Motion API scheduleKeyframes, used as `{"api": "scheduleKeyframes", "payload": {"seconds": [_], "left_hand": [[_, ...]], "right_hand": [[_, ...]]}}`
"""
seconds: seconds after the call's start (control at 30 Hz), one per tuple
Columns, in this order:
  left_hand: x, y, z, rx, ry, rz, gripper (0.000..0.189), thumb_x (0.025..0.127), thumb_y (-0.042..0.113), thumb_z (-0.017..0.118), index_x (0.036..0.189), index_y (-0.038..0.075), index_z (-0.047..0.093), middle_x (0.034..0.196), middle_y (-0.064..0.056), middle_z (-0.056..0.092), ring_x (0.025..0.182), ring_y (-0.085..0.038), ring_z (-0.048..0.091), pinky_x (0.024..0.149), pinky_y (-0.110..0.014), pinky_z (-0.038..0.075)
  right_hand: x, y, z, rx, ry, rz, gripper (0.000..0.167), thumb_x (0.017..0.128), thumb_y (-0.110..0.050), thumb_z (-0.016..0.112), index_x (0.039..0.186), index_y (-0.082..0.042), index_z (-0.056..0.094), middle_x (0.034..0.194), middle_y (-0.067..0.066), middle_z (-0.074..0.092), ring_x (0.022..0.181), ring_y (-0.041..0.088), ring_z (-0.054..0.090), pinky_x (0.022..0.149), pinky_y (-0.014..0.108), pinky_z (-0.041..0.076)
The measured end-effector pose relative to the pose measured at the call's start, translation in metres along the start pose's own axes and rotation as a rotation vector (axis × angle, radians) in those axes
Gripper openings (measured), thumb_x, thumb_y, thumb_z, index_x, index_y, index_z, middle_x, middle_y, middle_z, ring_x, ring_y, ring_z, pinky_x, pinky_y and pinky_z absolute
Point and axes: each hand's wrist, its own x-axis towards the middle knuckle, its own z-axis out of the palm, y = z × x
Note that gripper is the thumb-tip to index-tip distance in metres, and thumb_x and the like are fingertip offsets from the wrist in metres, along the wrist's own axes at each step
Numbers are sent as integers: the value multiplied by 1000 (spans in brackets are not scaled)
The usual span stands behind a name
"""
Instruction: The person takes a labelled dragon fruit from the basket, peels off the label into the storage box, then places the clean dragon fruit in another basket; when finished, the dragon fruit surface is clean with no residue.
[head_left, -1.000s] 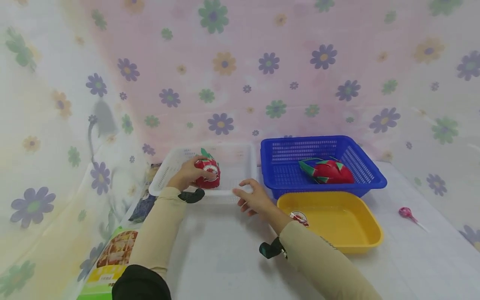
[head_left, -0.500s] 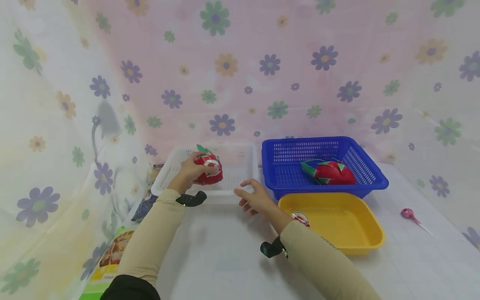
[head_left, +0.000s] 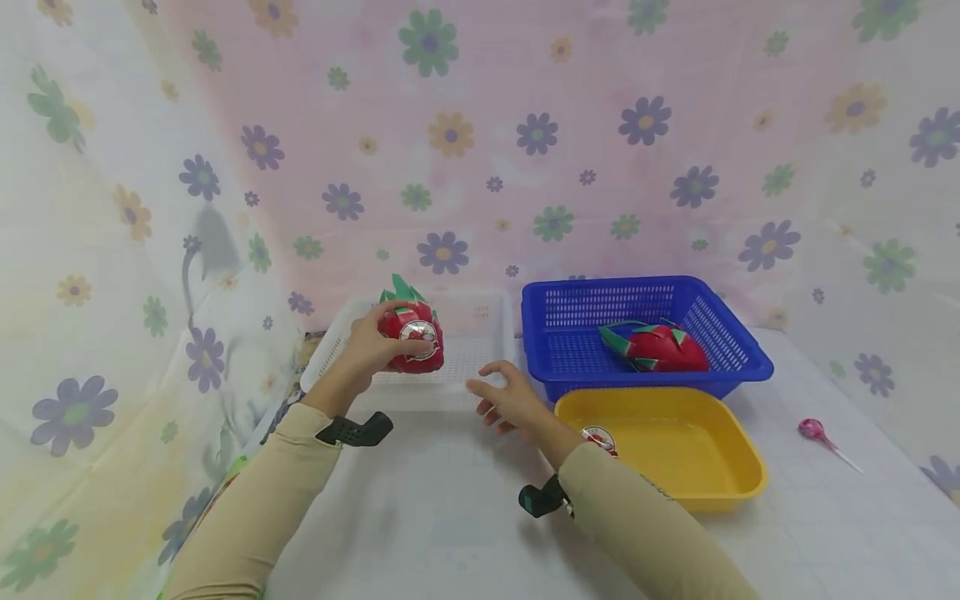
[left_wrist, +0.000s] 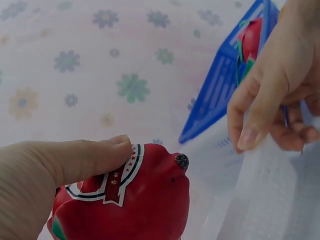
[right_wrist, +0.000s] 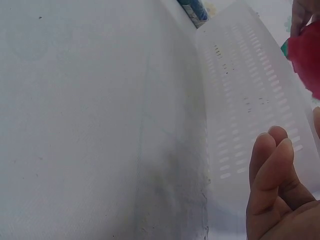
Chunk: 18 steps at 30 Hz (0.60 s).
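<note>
My left hand (head_left: 363,343) grips a red dragon fruit (head_left: 429,318) with green leaf tips and a round white-edged sticker. It holds the fruit above the white basket (head_left: 497,310), leaves pointing up. In the left wrist view the thumb presses beside the sticker, and the dark stub end of the dragon fruit (left_wrist: 160,200) faces right. My right hand (head_left: 513,400) hovers by the white basket's front right corner, fingers loosely bent and holding nothing. In the right wrist view its fingers show beside the perforated wall of the basket (right_wrist: 235,100).
A blue basket (head_left: 645,379) at the back right holds another dragon fruit (head_left: 663,348). The yellow basin (head_left: 675,450) stands in front of it. Further right lies a pink lollipop (head_left: 812,429). Packages lie along the left side, mostly behind the left sleeve (head_left: 262,500).
The left hand has lifted the dragon fruit up from inside the white basket, and its forearm has swung slightly left. The right hand has stayed almost still.
</note>
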Motion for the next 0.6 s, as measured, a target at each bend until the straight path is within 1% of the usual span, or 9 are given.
{"api": "scheduleKeyframes", "payload": {"seconds": [0.13,0.23,0.37,0.47,0.6], "left_hand": [[-13,7,-1,11,-8,37,83,80,22,81,149,27,33,153,-13,27,139,-35,35,97,-49,54],[-24,11,0,6,-23,64,83,79,21,82,148,27,35,151,-12,33,137,-34,38,95,-48,55],[-38,12,0,12,-45,108,83,79,21,82,147,26,37,147,-9,41,136,-33,41,94,-48,56],[-48,12,0,25,-50,128,81,78,22,83,146,28,40,145,-7,43,134,-32,42,93,-47,57],[-60,12,2,40,-67,158,79,77,22,84,145,27,42,143,-8,45,133,-33,44,91,-46,58]], "right_hand": [[1,-1,-1,-10,1,6,53,90,-51,65,132,-25,46,93,12,70,75,27,67,61,32,57],[2,-1,-1,-16,-1,10,53,90,-51,65,132,-26,46,93,12,70,74,25,67,65,34,59],[2,-1,-1,-19,-4,11,52,91,-51,65,133,-25,46,94,12,70,73,25,67,64,33,58],[1,0,-1,-22,-4,10,52,91,-50,64,133,-25,46,93,12,70,73,24,66,62,32,58],[1,-1,-1,-22,-4,9,51,92,-49,63,133,-24,46,92,11,69,72,24,66,61,31,57]]}}
